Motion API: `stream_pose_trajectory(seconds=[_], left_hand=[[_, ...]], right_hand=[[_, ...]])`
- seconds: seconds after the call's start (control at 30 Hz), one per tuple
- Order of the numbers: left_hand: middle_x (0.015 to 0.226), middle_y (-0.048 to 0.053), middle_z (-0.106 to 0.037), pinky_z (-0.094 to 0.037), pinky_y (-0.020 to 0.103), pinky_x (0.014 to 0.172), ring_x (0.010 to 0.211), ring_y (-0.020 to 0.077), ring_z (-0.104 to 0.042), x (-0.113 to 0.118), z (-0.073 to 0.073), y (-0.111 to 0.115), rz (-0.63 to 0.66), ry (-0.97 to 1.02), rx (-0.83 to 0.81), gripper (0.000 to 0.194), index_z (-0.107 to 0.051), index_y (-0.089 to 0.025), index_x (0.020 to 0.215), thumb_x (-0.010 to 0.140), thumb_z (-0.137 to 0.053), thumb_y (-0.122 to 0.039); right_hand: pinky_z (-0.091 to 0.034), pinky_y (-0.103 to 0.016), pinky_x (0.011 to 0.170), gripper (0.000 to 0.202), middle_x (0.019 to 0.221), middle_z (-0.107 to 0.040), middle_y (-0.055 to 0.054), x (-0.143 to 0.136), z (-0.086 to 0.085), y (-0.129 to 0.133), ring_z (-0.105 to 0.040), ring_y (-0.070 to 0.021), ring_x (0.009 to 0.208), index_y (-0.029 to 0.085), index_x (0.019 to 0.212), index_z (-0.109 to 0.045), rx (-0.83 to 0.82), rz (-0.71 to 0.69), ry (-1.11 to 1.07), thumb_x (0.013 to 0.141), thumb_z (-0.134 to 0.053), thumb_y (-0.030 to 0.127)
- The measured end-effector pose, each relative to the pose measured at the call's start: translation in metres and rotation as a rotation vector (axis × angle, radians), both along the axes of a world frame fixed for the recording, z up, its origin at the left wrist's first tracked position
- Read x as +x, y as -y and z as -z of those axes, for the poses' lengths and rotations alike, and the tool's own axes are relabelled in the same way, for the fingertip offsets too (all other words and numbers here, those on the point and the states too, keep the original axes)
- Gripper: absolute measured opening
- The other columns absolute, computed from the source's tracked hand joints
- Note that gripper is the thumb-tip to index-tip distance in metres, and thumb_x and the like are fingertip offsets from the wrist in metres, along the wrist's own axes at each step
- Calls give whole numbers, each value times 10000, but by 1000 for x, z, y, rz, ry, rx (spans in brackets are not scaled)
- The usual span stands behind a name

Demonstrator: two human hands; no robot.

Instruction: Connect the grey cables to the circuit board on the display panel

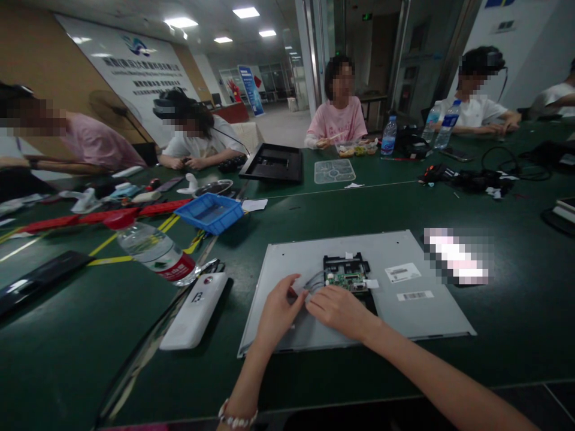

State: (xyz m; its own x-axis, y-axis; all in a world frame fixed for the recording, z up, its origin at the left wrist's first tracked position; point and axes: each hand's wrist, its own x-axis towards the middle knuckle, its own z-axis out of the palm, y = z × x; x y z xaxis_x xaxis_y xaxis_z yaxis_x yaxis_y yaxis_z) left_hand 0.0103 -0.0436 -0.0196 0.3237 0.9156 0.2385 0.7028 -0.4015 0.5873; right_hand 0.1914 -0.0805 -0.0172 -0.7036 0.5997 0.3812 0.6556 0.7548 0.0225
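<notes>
A flat grey metal display panel (283,257) lies on the green table in front of me. Mounted at its middle is a green circuit board (345,280) in a black bracket (341,261). Thin dark cables (315,278) loop from the board's left side to my fingertips. My left hand (279,311) pinches them between thumb and fingers, left of the board. From the right, my right hand (341,310) reaches over the bracket's lower part, its fingers closed at the same cables and almost touching my left thumb. The exact grip is partly hidden.
Left of the panel lie a white power bank (196,311) and a tilted water bottle (153,251). Beyond them sits a blue tray (211,212). A phone (456,256) lies right of the panel. Several people sit around the table, one behind a food container (357,148).
</notes>
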Motion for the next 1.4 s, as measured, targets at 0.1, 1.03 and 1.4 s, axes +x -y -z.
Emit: stream_pose_trajectory(seconds=[0.1, 1.03, 1.4], left_hand=[[850, 8, -617, -474, 275, 745, 755, 155, -599, -2, 1, 1, 14, 3, -55, 370, -496, -199, 1165, 804, -524, -276], [992, 71, -539, -399, 365, 814, 933, 228, -481, 4, -15, 10, 128, -440, 361, 178, -584, -194, 948, 840, -460, -125], [925, 47, -558, -419, 344, 821, 887, 205, -524, 5, -7, 0, 105, -255, 89, 111, -564, -199, 894, 815, -490, -172]], right_hand=[[-424, -319, 724, 107, 856, -609, -60, -2, 2, -1, -551, -185, 817, 124, 939, -556, -19, -2, 17, 871, -474, 116], [-447, -313, 738, 149, 919, -641, -96, -12, 12, -2, -578, -190, 867, 111, 930, -571, -36, 2, -16, 871, -437, 82], [-443, -315, 761, 163, 946, -641, -105, -12, 10, 1, -576, -190, 889, 97, 953, -565, -62, -2, 8, 876, -424, 71]])
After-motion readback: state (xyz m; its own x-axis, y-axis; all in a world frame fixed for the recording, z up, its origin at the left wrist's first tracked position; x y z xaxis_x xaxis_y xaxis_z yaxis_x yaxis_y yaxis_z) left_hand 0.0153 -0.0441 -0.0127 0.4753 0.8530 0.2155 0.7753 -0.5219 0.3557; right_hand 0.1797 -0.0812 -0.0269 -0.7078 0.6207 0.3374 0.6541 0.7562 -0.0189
